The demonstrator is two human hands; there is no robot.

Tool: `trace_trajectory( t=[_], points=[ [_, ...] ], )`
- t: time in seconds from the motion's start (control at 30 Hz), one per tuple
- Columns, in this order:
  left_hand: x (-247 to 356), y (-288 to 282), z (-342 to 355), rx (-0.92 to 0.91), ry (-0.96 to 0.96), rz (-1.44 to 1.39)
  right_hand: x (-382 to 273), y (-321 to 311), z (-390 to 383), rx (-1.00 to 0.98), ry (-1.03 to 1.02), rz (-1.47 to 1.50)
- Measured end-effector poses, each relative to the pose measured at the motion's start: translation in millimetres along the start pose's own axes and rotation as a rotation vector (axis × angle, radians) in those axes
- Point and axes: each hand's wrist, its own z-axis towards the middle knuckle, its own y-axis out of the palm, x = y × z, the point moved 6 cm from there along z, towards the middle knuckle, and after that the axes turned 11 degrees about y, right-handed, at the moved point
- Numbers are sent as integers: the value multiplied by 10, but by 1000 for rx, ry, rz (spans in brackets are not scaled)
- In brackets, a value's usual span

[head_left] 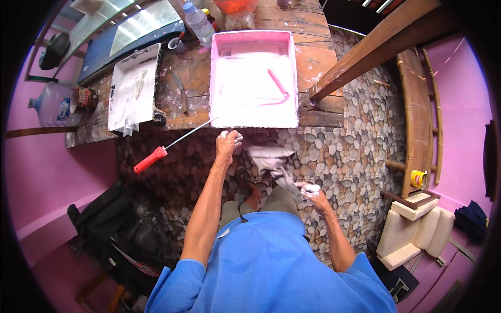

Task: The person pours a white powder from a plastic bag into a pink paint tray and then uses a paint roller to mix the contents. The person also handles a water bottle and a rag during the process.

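My right hand (314,198), white with paint on the fingers, is closed on one end of a grey, stained rag (272,159). The rag hangs in folds over the floor in front of my legs. My left hand (228,145), also smeared white, is closed just below the front edge of a pink-rimmed paint tray (253,36). What its fingers hold, if anything, is hidden. A paint roller (188,134) rests over the tray's front left corner. Its red handle sticks out past the table edge, and its pink roller end lies inside on pale, brightly lit paint.
On the wooden table (195,101) are a second white tray (136,73), a knife (179,89), a small cup (177,46), a plastic bottle (198,23) and a large jug (55,107). A wooden post (360,55) stands right. A bamboo bench (417,109) lines the right wall.
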Motion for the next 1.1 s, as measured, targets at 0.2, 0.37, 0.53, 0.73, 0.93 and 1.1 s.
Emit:
trace_trajectory(
  t=[0.2, 0.37, 0.53, 0.73, 0.93, 1.1],
  points=[
    [-71, 96, 67, -80, -43, 40, -477, -394, -609, -39, -112, 662],
    [-420, 330, -354, -399, -245, 116, -901, -299, -579, -89, -456, 467],
    [-325, 672, -830, -674, -277, -18, -940, 47, -428, -61, -245, 377],
    [-89, 710, -1150, -828, -242, -432, -1601, 826, -183, -696, -208, 1071],
    [62, 392, -1334, -484, -359, -936, -1622, 1538, 262, -672, -32, 1108],
    [106, -82, -1319, -464, -295, -1041, -1522, 1725, 242, -373, -375, 410]
  ],
)
